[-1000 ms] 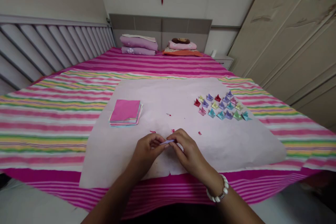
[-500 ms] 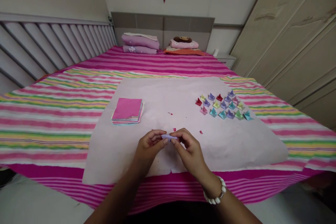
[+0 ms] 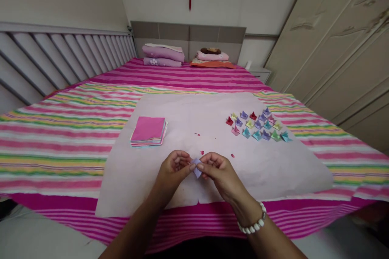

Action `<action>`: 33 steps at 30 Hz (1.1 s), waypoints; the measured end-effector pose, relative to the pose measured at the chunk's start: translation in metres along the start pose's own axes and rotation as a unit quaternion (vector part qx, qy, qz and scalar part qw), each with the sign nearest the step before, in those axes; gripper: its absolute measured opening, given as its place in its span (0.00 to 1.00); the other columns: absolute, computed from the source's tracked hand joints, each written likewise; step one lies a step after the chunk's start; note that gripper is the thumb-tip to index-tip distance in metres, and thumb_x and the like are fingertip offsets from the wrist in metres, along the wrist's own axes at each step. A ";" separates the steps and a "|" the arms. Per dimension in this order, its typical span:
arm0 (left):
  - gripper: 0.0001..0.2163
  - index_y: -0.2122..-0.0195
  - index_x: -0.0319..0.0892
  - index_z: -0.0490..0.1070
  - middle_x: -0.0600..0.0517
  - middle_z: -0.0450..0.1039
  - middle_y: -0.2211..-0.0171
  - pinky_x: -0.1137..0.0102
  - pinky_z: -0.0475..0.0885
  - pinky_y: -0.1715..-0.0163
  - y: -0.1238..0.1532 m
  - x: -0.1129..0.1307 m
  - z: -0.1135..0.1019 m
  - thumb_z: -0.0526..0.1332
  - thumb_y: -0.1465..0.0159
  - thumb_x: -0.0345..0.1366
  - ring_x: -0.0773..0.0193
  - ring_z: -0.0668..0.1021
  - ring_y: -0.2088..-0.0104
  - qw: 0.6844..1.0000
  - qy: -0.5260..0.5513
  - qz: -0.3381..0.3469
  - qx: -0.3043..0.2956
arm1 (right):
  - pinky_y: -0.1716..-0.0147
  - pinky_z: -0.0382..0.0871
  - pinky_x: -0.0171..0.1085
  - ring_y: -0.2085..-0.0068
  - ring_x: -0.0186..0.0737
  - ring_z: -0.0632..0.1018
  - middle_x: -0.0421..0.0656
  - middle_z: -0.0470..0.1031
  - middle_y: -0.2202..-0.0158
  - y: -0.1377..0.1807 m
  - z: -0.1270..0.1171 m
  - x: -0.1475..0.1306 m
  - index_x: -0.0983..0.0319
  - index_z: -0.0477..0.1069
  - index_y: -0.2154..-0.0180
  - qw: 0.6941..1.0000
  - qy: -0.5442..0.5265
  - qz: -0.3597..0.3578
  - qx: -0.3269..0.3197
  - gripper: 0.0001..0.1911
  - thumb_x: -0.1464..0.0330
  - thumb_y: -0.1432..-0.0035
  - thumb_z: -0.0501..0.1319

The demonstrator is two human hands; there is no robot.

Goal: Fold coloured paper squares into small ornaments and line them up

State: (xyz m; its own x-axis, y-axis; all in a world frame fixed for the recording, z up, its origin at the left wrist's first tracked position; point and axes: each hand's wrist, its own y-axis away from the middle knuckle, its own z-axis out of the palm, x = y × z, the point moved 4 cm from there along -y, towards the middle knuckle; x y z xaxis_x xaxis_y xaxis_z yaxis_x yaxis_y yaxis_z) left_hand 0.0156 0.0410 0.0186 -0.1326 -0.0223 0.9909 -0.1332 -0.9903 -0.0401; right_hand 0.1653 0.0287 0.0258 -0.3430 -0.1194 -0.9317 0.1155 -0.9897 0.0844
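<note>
A small folded piece of lilac paper (image 3: 197,168), diamond-shaped from above, is held between both hands over the white sheet (image 3: 182,109). My left hand (image 3: 173,172) pinches its left side between thumb and fingers. On the right side, my right hand (image 3: 219,173) grips it the same way, a white beaded bracelet at the wrist. Off to the left lies a stack of square coloured papers (image 3: 148,129), pink on top. Several small folded paper pieces (image 3: 258,124) in red, yellow, lilac, pink, green and blue stand in rows at the right.
Tiny red scraps (image 3: 202,152) lie just beyond my hands. The sheet rests on a striped bedspread (image 3: 67,129). A slatted rail (image 3: 60,52) runs along the left, a wardrobe (image 3: 340,48) along the right. Folded bedding (image 3: 163,54) is stacked by the headboard (image 3: 173,32).
The lilac paper was seen nearly edge-on as a narrow strip; now its diamond face is turned toward me. Both hands have kept hold of it. The view has tilted slightly upward.
</note>
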 end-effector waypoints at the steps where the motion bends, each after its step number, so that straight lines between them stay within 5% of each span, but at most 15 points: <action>1: 0.12 0.65 0.41 0.71 0.51 0.77 0.67 0.71 0.72 0.69 0.001 0.002 0.000 0.69 0.48 0.35 0.66 0.77 0.70 0.999 -0.030 0.026 0.021 | 0.78 0.63 0.29 0.80 0.29 0.71 0.36 0.73 0.82 0.000 0.001 0.001 0.64 0.74 0.74 1.000 -0.017 0.007 0.009 0.14 0.64 0.60 0.75; 6: 0.08 0.62 0.43 0.76 0.46 0.76 0.55 0.68 0.75 0.63 0.011 0.017 0.008 0.63 0.42 0.34 0.59 0.77 0.55 0.972 -0.173 0.160 0.028 | 0.77 0.65 0.29 0.79 0.31 0.74 0.38 0.76 0.79 0.000 0.005 0.008 0.63 0.73 0.71 0.996 -0.084 0.007 0.018 0.14 0.66 0.59 0.74; 10: 0.13 0.56 0.45 0.76 0.48 0.77 0.55 0.67 0.76 0.59 0.015 0.016 0.012 0.64 0.43 0.33 0.59 0.79 0.56 0.983 -0.142 0.113 -0.020 | 0.76 0.65 0.31 0.78 0.30 0.73 0.36 0.76 0.76 0.000 0.005 0.007 0.61 0.75 0.58 0.997 -0.077 -0.019 0.018 0.21 0.67 0.56 0.73; 14: 0.11 0.57 0.44 0.77 0.49 0.80 0.61 0.66 0.75 0.59 0.014 0.019 0.008 0.64 0.42 0.36 0.59 0.80 0.60 0.995 -0.077 0.049 -0.028 | 0.74 0.65 0.34 0.76 0.33 0.73 0.38 0.74 0.78 0.001 0.004 0.003 0.62 0.77 0.59 0.998 -0.028 -0.043 -0.020 0.13 0.61 0.44 0.64; 20: 0.11 0.62 0.41 0.80 0.49 0.79 0.66 0.69 0.73 0.67 0.012 0.025 0.009 0.61 0.39 0.41 0.63 0.77 0.69 0.997 -0.062 0.014 -0.054 | 0.71 0.66 0.34 0.72 0.32 0.72 0.38 0.73 0.72 0.003 0.000 0.001 0.58 0.78 0.63 0.993 0.049 -0.105 -0.014 0.13 0.66 0.54 0.72; 28: 0.13 0.58 0.42 0.75 0.51 0.78 0.66 0.68 0.74 0.65 0.010 0.013 0.005 0.66 0.44 0.38 0.64 0.78 0.67 1.000 -0.009 -0.011 -0.004 | 0.76 0.65 0.32 0.78 0.32 0.72 0.37 0.73 0.80 -0.001 -0.002 0.006 0.62 0.77 0.68 0.998 0.005 -0.052 0.021 0.11 0.65 0.54 0.72; 33: 0.09 0.65 0.41 0.75 0.52 0.77 0.72 0.69 0.74 0.66 0.010 0.019 0.001 0.67 0.45 0.38 0.65 0.78 0.71 0.999 0.009 -0.020 -0.031 | 0.76 0.66 0.34 0.78 0.32 0.72 0.38 0.75 0.79 0.000 -0.001 0.006 0.61 0.77 0.67 0.999 -0.011 -0.041 0.009 0.08 0.66 0.52 0.69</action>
State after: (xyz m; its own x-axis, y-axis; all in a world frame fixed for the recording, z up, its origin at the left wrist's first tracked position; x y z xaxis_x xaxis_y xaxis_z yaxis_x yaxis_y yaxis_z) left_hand 0.0125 0.0306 0.0369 -0.1443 0.0201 0.9893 -0.1991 -0.9799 -0.0091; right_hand 0.1639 0.0276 0.0200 -0.3707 -0.0396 -0.9279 0.0699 -0.9974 0.0146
